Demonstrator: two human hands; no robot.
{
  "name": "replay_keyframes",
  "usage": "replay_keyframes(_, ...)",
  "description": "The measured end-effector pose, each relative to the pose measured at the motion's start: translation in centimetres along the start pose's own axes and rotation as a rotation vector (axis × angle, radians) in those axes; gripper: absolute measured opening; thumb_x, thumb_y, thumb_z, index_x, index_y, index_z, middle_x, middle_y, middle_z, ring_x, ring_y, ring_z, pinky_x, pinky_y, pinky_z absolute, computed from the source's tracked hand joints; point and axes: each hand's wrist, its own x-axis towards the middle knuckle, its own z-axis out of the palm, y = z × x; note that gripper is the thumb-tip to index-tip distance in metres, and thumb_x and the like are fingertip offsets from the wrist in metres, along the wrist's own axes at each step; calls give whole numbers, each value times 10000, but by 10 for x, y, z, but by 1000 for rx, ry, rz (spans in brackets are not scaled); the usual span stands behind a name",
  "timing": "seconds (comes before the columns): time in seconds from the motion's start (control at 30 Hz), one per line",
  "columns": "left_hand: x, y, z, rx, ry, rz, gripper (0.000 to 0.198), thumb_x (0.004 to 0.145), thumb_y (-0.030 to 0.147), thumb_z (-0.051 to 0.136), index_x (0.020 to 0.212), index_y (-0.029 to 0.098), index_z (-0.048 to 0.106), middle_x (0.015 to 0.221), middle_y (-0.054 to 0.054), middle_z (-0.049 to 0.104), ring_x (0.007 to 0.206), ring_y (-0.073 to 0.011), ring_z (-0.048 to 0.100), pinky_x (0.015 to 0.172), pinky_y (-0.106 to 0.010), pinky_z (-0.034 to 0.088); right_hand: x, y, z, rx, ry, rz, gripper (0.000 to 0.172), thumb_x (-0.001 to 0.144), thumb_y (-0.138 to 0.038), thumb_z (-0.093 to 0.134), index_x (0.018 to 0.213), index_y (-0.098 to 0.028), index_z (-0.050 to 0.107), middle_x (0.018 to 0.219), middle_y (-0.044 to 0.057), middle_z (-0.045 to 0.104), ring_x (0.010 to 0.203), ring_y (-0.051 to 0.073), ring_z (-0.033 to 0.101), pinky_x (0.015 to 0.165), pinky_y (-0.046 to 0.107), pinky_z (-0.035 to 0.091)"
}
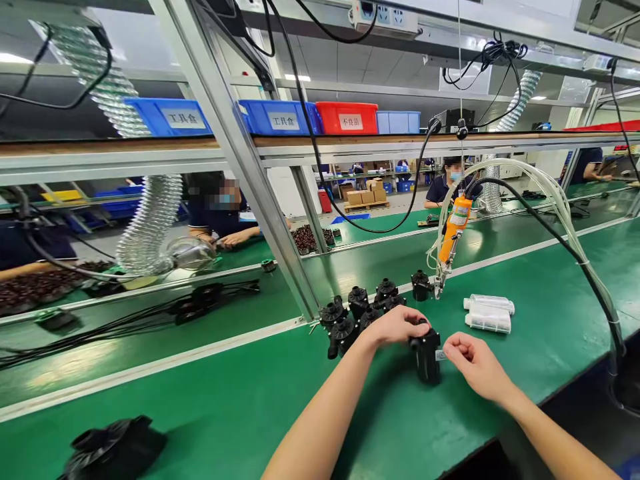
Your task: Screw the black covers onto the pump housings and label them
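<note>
Near the bench's front edge stands a black, cylindrical, pump-like part [427, 360]. My left hand [400, 325] grips it by the top, thumb and fingers closed round its upper end. At its right side, my right hand [475, 365] pinches a small whitish label [441, 355], whose left end meets the part's wall. Whether the label is stuck down there I cannot tell. Just behind my left hand sit several similar black parts [357, 303] in a cluster, and one more black part [421, 285] stands apart to their right.
An orange electric screwdriver [456, 217] hangs from a cable over the green bench [240, 413]. Two clear plastic containers [489, 320] lie to the right. A black bundle [115, 448] rests front left. A metal post [240, 160] rises at centre left; people work across the line.
</note>
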Motion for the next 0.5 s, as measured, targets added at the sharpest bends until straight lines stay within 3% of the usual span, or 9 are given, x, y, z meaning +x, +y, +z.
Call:
replay_keyframes(0.13,10,-5,0,-60,48,-69,542,712,625,787,938,133,791,738,-15,649,633,-118,485,555,-226,383,3,0,5,-30,-13,22,417,1001,-566,534,867,-175,587,670,-47,412,618,112,332,580,262,244)
replay_keyframes(0.5,12,-8,4,-140,101,-135,579,605,649,849,876,143,768,697,2,595,638,-132,512,569,-252,453,12,-1,19,-139,-26,-4,385,1013,-524,520,887,-178,629,616,-46,454,572,118,370,563,263,252)
